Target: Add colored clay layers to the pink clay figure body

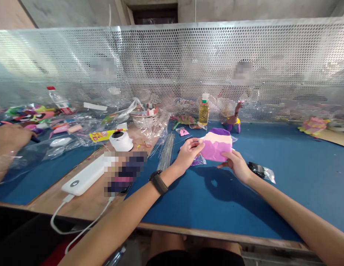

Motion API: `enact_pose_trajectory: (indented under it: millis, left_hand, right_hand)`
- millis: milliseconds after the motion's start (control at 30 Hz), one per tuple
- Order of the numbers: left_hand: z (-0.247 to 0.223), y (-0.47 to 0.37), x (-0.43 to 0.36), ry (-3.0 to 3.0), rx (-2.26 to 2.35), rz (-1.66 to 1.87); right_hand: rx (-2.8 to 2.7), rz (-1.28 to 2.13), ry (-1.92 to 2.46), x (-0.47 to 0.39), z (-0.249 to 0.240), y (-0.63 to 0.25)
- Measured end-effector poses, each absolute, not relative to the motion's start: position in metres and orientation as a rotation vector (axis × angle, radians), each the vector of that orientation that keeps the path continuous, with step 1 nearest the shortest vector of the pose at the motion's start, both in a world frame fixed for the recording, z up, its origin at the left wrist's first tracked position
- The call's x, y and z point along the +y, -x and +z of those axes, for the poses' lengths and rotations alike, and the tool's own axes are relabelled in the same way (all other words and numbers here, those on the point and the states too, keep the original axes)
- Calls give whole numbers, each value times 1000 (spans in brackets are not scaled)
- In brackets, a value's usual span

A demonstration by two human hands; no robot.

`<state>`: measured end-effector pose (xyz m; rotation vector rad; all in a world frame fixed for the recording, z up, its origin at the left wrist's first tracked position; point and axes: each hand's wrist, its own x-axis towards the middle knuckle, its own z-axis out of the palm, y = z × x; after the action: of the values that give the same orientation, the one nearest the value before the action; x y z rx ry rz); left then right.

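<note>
Between my two hands hangs a flat, soft-looking sheet (215, 146) with purple, cream and pink bands, perhaps modelling clay. My left hand (188, 154), with a dark band on the wrist, is closed in a pinch at its left edge. At the lower right corner, my right hand (238, 165) grips the sheet between thumb and fingers. A small clear bag with purple contents (199, 160) lies below the sheet, partly hidden by it and my left hand. Behind my left wrist lies a bundle of thin metal wires (167, 151).
Beyond the sheet stand a bottle of yellow liquid (203, 112) and a brown animal figure (235, 120). A black packet (260, 171) lies right of my right hand. Leftward are a white power bank (87, 175), a white roll (121, 141) and another person's hand (15, 138).
</note>
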<state>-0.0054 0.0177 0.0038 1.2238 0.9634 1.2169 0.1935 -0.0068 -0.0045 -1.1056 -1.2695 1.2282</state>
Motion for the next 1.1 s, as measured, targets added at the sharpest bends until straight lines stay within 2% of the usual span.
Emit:
enact_pose_trajectory:
  millis: [133,433,800,1100]
  left_hand:
    - [6,5,13,-1230,792,1087]
    - [9,8,10,-1260,846,1063]
    - [12,8,11,-1205,916,1112]
    - [13,9,12,-1178,904,1146]
  right_hand:
    - [-1327,1209,1137,-7,-5,-194]
    - [-1440,921,1171,-6,-3,-193]
    - [-1402,965,1121,-5,-4,-194]
    - [-1346,851,1153,-7,-2,-197]
